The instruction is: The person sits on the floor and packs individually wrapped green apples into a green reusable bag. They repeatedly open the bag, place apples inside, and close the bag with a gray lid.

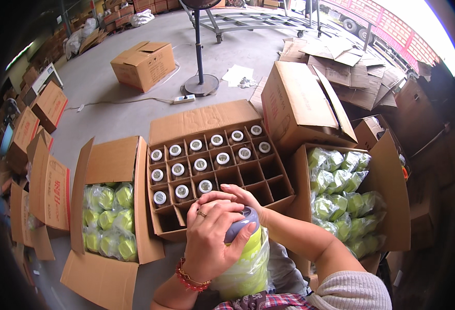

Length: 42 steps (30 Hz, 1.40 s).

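A green vacuum flask (247, 255) in a clear plastic bag stands upright against my body. My left hand (216, 232), with a ring and a red bead bracelet at its wrist, grips the flask's grey-purple top (247, 223). My right hand (243, 195) lies on the far side of that top, its fingers partly hidden behind the left hand. Just beyond them is a divided cardboard box (219, 170) with glass-like inserts with white rims (200, 164) in many compartments; several compartments at its near right hold none.
Open cartons of bagged green items stand left (109, 221) and right (340, 201). A closed-up carton (301, 100) stands behind the right one. Farther off are a pedestal fan (201, 83), a power strip (184, 99) with its cable on the floor, another carton (144, 66) and flattened cardboard (344, 66).
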### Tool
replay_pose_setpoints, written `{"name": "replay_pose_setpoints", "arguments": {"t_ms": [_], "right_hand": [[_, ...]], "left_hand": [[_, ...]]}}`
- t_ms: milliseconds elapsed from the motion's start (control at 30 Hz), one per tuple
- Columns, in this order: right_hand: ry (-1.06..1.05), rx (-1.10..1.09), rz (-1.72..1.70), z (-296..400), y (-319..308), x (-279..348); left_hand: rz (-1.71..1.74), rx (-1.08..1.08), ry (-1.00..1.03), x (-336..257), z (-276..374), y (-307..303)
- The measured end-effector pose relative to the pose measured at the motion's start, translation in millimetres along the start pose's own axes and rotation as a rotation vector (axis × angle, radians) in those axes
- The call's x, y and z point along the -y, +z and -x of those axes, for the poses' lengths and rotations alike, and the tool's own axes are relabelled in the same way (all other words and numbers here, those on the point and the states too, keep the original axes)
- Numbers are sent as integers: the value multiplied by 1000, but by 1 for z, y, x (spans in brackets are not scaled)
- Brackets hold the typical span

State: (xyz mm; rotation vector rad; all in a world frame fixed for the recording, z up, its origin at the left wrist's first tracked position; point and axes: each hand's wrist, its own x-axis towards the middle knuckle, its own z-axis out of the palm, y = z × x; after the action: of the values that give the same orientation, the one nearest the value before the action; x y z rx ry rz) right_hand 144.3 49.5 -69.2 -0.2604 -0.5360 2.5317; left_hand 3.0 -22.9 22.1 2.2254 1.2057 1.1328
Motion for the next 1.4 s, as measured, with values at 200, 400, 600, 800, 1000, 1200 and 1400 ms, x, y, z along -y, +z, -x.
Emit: {"name": "replay_pose_setpoints", "arguments": {"t_ms": [200, 400, 600, 800, 1000, 1200, 1400], "right_hand": [[-51, -434, 637, 24, 37, 5], [-47, -268, 837, 35, 45, 12], [-258, 123, 1708, 63, 122, 48], [-268, 582, 1971, 104, 209, 45], [-257, 596, 2286, 152, 249, 17], [-355, 709, 2454, 164, 261, -5], [-255, 255, 2467, 171, 235, -9]], "left_hand": [[971, 9, 0, 75, 33, 6], [1030, -20, -24, 61, 40, 3], [1058, -140, 107, 27, 43, -3], [1580, 7, 266, -16, 36, 9], [1710, 317, 290, -46, 44, 21], [1630, 383, 222, -78, 56, 7], [1216, -25, 75, -93, 71, -6]]}}
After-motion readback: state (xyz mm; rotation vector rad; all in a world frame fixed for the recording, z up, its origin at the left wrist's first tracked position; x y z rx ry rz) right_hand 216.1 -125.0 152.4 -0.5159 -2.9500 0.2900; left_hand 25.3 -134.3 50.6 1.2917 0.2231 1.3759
